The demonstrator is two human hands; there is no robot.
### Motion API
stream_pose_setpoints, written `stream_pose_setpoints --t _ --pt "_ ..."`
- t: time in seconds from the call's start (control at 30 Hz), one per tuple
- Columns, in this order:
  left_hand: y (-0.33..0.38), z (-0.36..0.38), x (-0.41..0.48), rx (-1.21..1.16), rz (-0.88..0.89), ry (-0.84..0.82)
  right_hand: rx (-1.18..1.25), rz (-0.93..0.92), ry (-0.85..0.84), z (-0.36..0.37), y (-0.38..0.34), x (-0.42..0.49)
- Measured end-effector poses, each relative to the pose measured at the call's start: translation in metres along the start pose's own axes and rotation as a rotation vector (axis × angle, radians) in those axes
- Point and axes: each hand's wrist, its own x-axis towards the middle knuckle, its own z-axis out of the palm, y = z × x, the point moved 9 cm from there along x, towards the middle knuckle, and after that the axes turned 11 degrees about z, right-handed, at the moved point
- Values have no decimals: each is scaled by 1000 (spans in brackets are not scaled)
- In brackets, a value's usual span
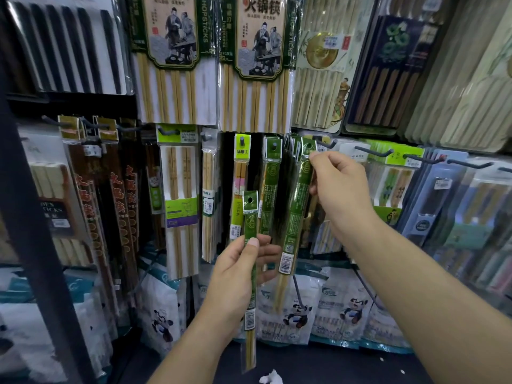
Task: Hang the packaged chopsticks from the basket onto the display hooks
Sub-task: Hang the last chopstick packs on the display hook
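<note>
My left hand (239,273) grips a narrow green pack of chopsticks (250,261) upright in front of the display, its hang hole free at the top. My right hand (339,189) pinches the top of a second green pack (297,206), whose hole sits level with a dark display hook (324,142); whether it is on the hook I cannot tell. More green packs (270,189) of the same kind hang on a hook just left of it. No basket is in view.
Rows of hooks carry other chopstick packs: large bamboo sets (171,59) above, dark red packs (119,200) at the left, blister packs (399,184) at the right. White panda-print bags (299,309) stand below. A dark shelf post (33,217) runs down the left side.
</note>
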Motion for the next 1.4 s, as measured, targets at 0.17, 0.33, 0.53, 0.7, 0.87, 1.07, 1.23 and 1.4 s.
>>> stream_pose_setpoints --t 0.17,0.33,0.53,0.7,0.87,1.07,1.23,1.4 --pt "0 -1 0 1 10 -1 -43 -6 28 0 4 7" --pt "2 -3 0 44 31 -10 -65 -10 45 -2 4 9" --pt "3 -1 -1 54 38 -15 -162 -30 65 -2 6 11" --pt "8 -1 -3 91 52 -10 -225 -23 77 -6 14 10" --pt "11 -2 -6 146 37 -46 -183 53 92 -15 30 -4" --pt "37 12 -6 193 159 -145 -215 -27 -330 30 30 -49" --pt "50 8 -1 325 262 -94 -190 -99 -413 39 23 -54" --pt "56 20 14 364 287 -64 -88 -59 -407 28 20 -43"
